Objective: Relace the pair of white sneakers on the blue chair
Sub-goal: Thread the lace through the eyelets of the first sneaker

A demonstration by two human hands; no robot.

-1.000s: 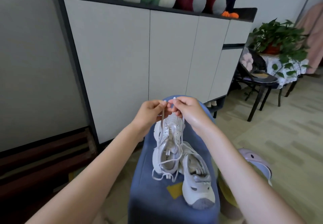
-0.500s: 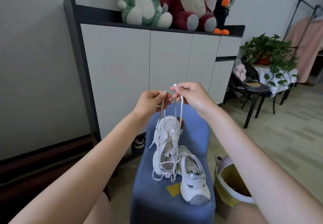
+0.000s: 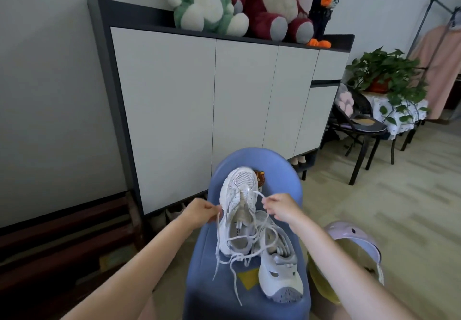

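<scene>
Two white sneakers lie on the blue chair [image 3: 279, 170]. The left sneaker [image 3: 240, 210] points its toe away from me, and its white lace [image 3: 225, 259] runs loosely through the eyelets, with loose ends trailing over the seat. The right sneaker [image 3: 277, 269] lies beside it, toe toward me. My left hand [image 3: 202, 211] pinches one lace strand at the shoe's left side. My right hand [image 3: 280, 206] pinches the other strand at its right side. Both strands are drawn outward from the shoe's front eyelets.
A white shoe cabinet [image 3: 212, 110] with plush toys [image 3: 239, 7] on top stands behind the chair. A yellow bin with a lilac lid [image 3: 349, 252] sits right of the chair. A black chair [image 3: 361, 130] and a potted plant [image 3: 386, 77] stand at the far right.
Both hands have come down from above the shoe and moved apart to either side of it, drawing the lace ends outward. The camera has tilted up.
</scene>
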